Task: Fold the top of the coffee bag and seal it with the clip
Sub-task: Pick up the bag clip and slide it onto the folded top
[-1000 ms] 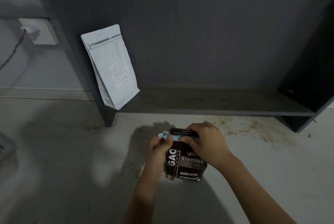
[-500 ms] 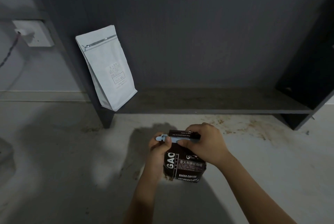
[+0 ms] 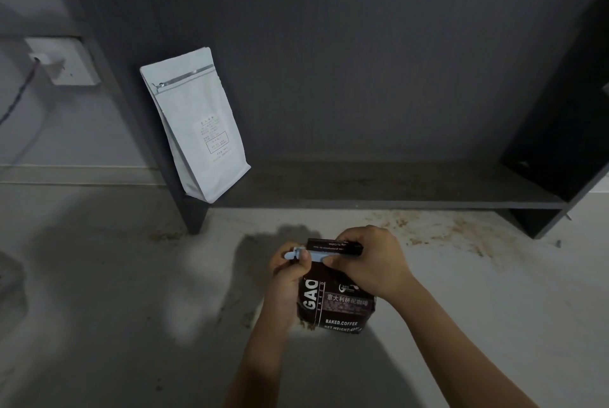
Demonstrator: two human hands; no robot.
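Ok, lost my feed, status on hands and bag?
Both hands pinching the clip across the bag's folded top. Nothing in the way.

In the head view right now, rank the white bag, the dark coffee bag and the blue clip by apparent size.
1. white bag, though it stands farther away
2. dark coffee bag, partly covered by the hands
3. blue clip, mostly hidden

The place looked like a plain room in a home: a pale, coffee-stained floor [image 3: 131,292], a low dark shelf unit [image 3: 379,183] holding a white pouch [image 3: 197,124], and a wall socket [image 3: 62,61] with a plugged-in cable [image 3: 19,91].
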